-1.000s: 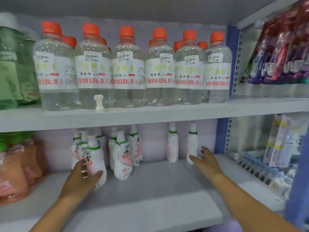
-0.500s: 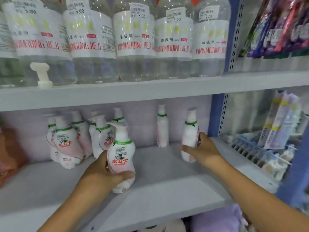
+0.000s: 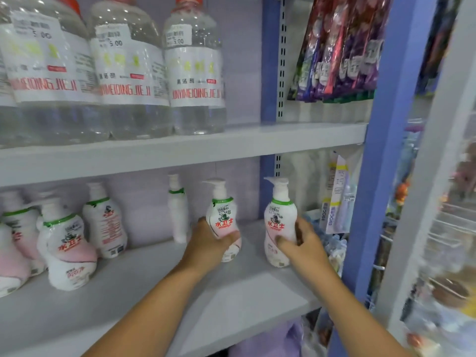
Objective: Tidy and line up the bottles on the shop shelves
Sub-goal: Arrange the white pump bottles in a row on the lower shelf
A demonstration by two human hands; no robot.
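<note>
My left hand and right hand each grip a pump bottle round the waist; smooth, top-heavy plastic, so I'd hold low.

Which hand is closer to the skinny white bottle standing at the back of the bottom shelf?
Left. The left hand sits just right of the skinny white bottle, gripping a pump bottle. The right hand is farther right.

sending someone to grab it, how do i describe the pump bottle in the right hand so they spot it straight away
Look at the lower shelf, under the row of big clear bottles. At its right end, next to the blue upright, the right hand grips a white pump bottle with a green collar and red lettering. It is the rightmost pump bottle, just right of the one held by the left hand.
</note>
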